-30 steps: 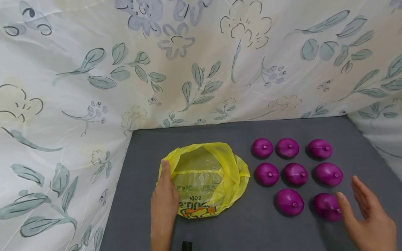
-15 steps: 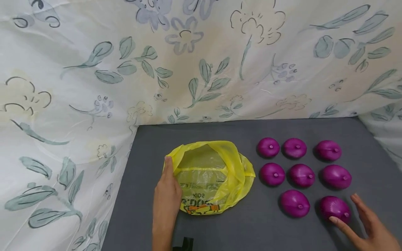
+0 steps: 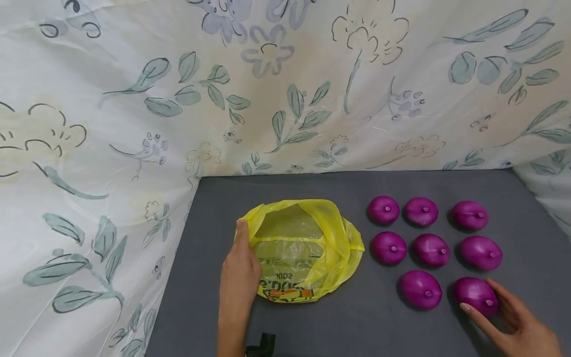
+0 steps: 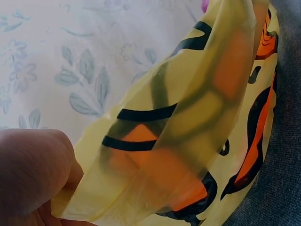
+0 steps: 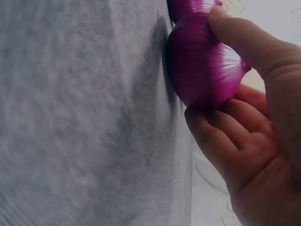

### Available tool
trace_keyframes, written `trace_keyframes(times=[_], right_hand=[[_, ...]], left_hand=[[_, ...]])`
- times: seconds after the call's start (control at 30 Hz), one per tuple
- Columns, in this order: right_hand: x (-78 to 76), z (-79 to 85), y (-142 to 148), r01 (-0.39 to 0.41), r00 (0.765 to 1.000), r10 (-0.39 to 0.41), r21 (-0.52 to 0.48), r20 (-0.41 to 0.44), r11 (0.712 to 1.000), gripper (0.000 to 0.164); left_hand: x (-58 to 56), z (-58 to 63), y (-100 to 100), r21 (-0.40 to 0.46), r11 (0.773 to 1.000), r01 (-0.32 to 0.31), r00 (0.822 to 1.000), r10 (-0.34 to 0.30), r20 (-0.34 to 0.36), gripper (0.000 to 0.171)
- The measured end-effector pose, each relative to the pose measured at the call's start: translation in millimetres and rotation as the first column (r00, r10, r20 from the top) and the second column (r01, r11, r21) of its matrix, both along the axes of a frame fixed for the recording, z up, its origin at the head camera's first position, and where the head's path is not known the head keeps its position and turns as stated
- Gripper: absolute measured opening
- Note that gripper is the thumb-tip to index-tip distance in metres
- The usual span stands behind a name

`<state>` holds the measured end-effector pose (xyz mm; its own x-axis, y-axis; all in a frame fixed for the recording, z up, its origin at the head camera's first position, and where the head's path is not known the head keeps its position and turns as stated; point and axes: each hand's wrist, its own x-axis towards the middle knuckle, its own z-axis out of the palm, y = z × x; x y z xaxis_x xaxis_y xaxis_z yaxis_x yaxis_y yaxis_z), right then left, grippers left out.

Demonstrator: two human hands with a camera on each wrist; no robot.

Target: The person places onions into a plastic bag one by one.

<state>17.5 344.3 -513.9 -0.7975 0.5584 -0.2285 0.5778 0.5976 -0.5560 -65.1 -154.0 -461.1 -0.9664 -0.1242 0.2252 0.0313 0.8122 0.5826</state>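
Note:
A yellow plastic bag (image 3: 332,267) with printed lettering lies with its mouth spread wide. My left hand (image 3: 241,272) pinches the bag's left rim; in the left wrist view the thumb (image 4: 35,172) and fingers have the thin film (image 4: 188,127) between them. At the front right, my right hand (image 3: 517,322) grips a purple red onion (image 3: 475,296), thumb on its near side and fingers on its far side. The right wrist view has this onion (image 5: 202,66) between the thumb and fingertips, low against the grey surface.
Several more red onions stand in rows behind and left of the gripped one, among them a front one (image 3: 420,290) and a middle one (image 3: 431,250). A black object (image 3: 262,344) shows at the near edge. Floral cloth (image 3: 290,99) hangs behind the grey table (image 3: 339,332).
My right hand has come in around the front right onion and closed its thumb and fingers on it. The left hand stays at the bag's rim; the head view has shifted slightly.

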Motion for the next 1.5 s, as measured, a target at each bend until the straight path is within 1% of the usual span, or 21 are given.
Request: trace_keyframes(times=[0.1, 0.2, 0.3, 0.37, 0.43, 0.57, 0.7, 0.83, 0.93, 1.07, 1.17, 1.23, 1.3, 1.4, 1.47, 1.5], right_hand=[[-2.1, 3.0, -2.4, 0.052, 0.999, -0.052, 0.009, -0.002, 0.999, 0.109], [-4.1, 8.6, -3.8, 0.075, 0.997, -0.075, 0.012, -0.011, 0.997, 0.107], [-5.2, 17.4, -4.9, 0.079, 0.996, -0.08, -0.016, -0.029, 0.997, 0.107], [-6.2, 25.0, -6.9, 0.083, 0.994, -0.086, -0.051, -0.07, 0.995, 0.106], [-8.5, 32.4, -10.0, 0.076, 0.989, -0.083, -0.057, -0.124, 0.995, 0.103], [-15.4, 47.6, -19.3, 0.064, 0.971, -0.067, -0.02, -0.23, 0.998, 0.095], [-21.7, 61.8, -30.8, 0.041, 0.956, -0.029, 0.035, -0.292, 0.999, 0.091], [-27.8, 74.5, -45.2, 0.013, 0.935, -0.004, 0.023, -0.354, 1.0, 0.089], [-35.0, 82.7, -57.7, -0.04, 0.905, 0.035, -0.003, -0.425, 0.999, 0.086], [-46.0, 90.7, -75.5, -0.162, 0.838, 0.141, 0.007, -0.527, 0.987, 0.085], [-53.6, 97.0, -89.0, -0.25, 0.794, 0.221, 0.027, -0.567, 0.968, 0.086], [-59.1, 101.4, -98.4, -0.311, 0.76, 0.264, 0.025, -0.593, 0.95, 0.087], [-65.2, 106.1, -109.7, -0.374, 0.719, 0.302, 0.018, -0.626, 0.927, 0.086], [-75.0, 110.3, -128.6, -0.471, 0.642, 0.356, 0.016, -0.679, 0.882, 0.084], [-80.8, 112.9, -141.8, -0.518, 0.612, 0.381, 0.012, -0.693, 0.855, 0.081], [-83.3, 114.0, -148.3, -0.536, 0.604, 0.388, 0.006, -0.697, 0.844, 0.08]], left_hand=[[-0.5, 0.3, 0.6, 0.002, 1.0, 0.006, 1.0, -0.006, -0.001, 0.058], [-0.9, 0.6, 1.3, 0.004, 1.0, 0.008, 1.0, -0.008, -0.01, 0.058], [-1.0, 0.9, 1.7, 0.003, 1.0, 0.008, 1.0, -0.008, -0.017, 0.058], [-1.1, 0.9, 1.9, 0.003, 1.0, 0.008, 1.0, -0.008, -0.018, 0.058], [-1.7, 0.8, 1.9, 0.001, 1.0, 0.009, 1.0, -0.009, -0.014, 0.058], [-2.9, 1.6, 2.5, 0.001, 1.0, 0.012, 1.0, -0.012, -0.013, 0.056], [-3.4, 3.7, 4.2, 0.004, 1.0, 0.013, 1.0, -0.013, -0.014, 0.055], [-4.5, 3.6, 6.1, 0.004, 1.0, 0.02, 1.0, -0.02, -0.005, 0.055], [-5.7, 3.1, 7.5, 0.001, 1.0, 0.024, 1.0, -0.024, -0.006, 0.055], [-6.3, 3.7, 9.0, -0.001, 0.999, 0.033, 0.999, -0.033, -0.023, 0.056], [-5.3, 3.7, 9.0, -0.003, 0.999, 0.04, 0.999, -0.04, -0.023, 0.057], [-4.1, 3.6, 8.7, 0.0, 0.999, 0.044, 0.999, -0.044, -0.014, 0.058], [-2.9, 3.8, 8.4, 0.004, 0.999, 0.046, 0.999, -0.046, -0.006, 0.057], [-1.6, 3.6, 8.4, 0.002, 0.999, 0.048, 0.999, -0.048, -0.002, 0.056], [-1.2, 4.2, 8.8, -0.005, 0.999, 0.047, 0.999, -0.047, -0.003, 0.056], [-1.2, 4.3, 9.1, -0.009, 0.999, 0.046, 0.999, -0.046, 0.0, 0.056]])
